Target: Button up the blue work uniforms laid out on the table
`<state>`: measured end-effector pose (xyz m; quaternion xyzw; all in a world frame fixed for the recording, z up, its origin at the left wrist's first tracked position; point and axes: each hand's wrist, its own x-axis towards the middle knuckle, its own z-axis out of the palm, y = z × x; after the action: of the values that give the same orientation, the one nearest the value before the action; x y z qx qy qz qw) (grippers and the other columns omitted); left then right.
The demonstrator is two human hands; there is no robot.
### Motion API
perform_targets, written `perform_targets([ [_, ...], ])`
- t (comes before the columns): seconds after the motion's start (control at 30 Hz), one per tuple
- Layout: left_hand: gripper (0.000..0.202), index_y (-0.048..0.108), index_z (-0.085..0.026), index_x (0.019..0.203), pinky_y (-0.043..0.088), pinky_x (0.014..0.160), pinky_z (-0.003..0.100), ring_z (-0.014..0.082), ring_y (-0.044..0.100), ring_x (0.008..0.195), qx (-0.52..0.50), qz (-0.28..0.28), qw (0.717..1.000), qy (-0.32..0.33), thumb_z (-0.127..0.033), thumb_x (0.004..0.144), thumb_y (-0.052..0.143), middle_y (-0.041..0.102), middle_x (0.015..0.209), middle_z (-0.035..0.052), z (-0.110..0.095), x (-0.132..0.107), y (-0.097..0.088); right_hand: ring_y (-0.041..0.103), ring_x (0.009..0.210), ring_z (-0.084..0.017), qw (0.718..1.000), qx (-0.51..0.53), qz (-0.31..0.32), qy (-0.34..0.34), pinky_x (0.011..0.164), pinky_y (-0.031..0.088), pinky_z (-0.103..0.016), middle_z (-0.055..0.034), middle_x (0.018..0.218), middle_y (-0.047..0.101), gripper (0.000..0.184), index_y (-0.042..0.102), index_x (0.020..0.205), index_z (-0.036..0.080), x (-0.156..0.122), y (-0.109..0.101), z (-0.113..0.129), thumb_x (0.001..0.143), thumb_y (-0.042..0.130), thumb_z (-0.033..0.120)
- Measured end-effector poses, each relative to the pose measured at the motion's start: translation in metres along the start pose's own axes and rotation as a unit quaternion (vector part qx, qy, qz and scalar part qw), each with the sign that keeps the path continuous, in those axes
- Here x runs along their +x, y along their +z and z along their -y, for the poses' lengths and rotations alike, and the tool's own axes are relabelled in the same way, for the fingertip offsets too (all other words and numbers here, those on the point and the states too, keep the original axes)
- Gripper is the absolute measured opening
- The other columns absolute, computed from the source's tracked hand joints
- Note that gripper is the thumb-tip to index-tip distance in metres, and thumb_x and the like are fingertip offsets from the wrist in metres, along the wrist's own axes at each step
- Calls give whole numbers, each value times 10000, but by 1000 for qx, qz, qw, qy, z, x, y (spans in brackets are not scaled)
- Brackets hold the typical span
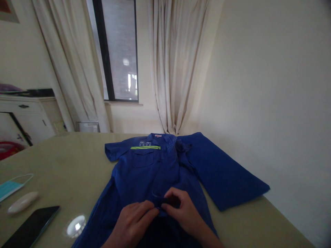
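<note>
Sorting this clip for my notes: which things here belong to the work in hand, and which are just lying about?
In hand: blue work shirt, left hand and right hand, both pinching its front edge.
Lying about: face mask, white oval object, black phone, all on the table left of the shirt.

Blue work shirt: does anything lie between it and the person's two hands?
Nothing visible does. The left hand and the right hand both lie directly on the blue work shirt, pinching its front opening. The face mask, white oval object and phone lie apart on the table, to the left.
</note>
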<state>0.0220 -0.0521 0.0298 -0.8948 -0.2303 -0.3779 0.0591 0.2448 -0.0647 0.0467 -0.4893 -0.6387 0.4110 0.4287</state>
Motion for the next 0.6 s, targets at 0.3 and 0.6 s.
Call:
perform_targets([
  [0.3,150,646,-249,985,575,772,234,150,705,791,-145,8,975,-168,-164,953,527,726,860,4,-7,1,19,524,664,-126,996,77,31,23,623,395,-227,36,694,593,261,704,833,176,-1,8,-10,781,770,423],
  [0.6,380,692,-211,902,508,750,232,156,642,814,-376,70,841,-383,-499,1014,472,689,835,-3,5,4,15,456,627,-102,997,68,-1,28,562,320,-206,65,685,524,196,630,826,186,2,10,-14,778,769,315],
])
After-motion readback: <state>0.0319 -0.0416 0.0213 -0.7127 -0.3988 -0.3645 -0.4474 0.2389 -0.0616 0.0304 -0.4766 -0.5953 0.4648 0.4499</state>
